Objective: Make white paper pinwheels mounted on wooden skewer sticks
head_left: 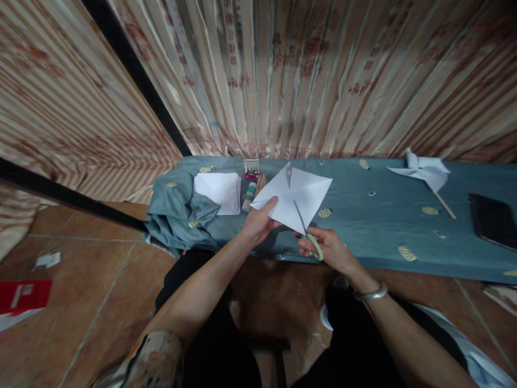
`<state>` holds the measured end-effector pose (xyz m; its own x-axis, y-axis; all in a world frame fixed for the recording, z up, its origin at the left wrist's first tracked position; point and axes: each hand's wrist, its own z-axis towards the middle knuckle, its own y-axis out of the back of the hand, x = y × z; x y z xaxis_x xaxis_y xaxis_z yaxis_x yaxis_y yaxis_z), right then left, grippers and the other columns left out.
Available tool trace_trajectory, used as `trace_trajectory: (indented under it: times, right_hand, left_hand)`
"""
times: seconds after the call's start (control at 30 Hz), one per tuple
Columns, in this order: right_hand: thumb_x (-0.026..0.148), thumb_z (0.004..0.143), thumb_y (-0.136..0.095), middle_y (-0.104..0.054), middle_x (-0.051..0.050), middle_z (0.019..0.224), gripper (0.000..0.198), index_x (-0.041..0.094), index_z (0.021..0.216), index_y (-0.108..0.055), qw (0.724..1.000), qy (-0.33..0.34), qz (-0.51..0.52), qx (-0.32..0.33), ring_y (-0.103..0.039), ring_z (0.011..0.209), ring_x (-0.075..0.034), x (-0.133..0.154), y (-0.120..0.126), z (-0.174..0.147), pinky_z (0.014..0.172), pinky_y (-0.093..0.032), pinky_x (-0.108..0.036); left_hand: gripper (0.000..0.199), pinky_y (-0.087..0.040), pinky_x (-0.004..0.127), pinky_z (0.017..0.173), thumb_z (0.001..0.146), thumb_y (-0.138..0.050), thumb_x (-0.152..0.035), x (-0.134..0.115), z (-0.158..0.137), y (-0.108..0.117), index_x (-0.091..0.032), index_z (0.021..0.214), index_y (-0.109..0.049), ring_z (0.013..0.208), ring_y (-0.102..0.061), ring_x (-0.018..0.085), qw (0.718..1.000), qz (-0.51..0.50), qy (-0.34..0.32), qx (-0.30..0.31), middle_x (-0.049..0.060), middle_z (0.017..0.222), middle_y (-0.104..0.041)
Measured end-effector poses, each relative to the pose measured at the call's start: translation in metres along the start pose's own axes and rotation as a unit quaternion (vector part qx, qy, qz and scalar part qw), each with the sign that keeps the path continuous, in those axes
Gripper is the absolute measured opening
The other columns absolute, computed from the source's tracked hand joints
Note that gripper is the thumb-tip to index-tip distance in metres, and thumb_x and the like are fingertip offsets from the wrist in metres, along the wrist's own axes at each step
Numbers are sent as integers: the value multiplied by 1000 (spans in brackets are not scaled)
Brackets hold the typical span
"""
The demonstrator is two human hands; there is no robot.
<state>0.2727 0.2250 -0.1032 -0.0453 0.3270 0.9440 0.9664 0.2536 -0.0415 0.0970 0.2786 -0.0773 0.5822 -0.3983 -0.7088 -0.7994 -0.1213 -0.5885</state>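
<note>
My left hand (262, 220) pinches a square sheet of white paper (311, 188) near its left corner, thumb on top. Slits run inward from the paper's corners, and the far corner gapes apart. In my right hand (325, 247) are scissors with a pale green handle (315, 247). One dark blade lies over the paper, pointing from the near corner towards the middle; the other blade is hidden beneath. The paper is held up above the near edge of the cloth-covered surface.
On the blue-green cloth (351, 205) lie a stack of white paper (218, 188), a small red box of metal pins (251, 169), a glue stick (249, 196) and thin wooden sticks (262, 184). Rightward are a paper pinwheel (424, 171) and a black phone (493, 218). A curtain (283, 81) hangs behind.
</note>
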Motion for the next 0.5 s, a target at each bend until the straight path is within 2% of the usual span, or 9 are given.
trace_trajectory:
  times: [0.17, 0.33, 0.5]
  right_hand:
    - [60, 51, -86, -63, 2, 55, 57, 16, 83, -72, 1000, -8, 3, -4, -52, 46, -8, 1, -1, 0, 45, -42, -22]
    - [60, 50, -86, -63, 2, 54, 57, 16, 82, -72, 1000, -12, 6, -7, -52, 46, -8, 2, -1, 0, 46, -43, -22]
    - [60, 50, -85, -63, 1, 55, 56, 16, 81, -72, 1000, -8, -1, -10, -52, 46, -8, 4, -2, -1, 45, -42, -23]
  left_hand:
    - [30, -59, 37, 85, 82, -70, -19, 0, 0, 1, -15, 112, -67, 84, -70, 19, 1000, -2, 1, -1, 9, 102, -74]
    - [24, -59, 34, 80, 85, -65, -19, 0, 0, 1, -15, 109, -67, 80, -69, 16, 1000, -1, -4, 4, 8, 100, -74]
    - [22, -59, 36, 83, 86, -65, -18, 1, 0, 1, -15, 107, -67, 81, -69, 17, 1000, 4, 6, -7, 9, 99, -74]
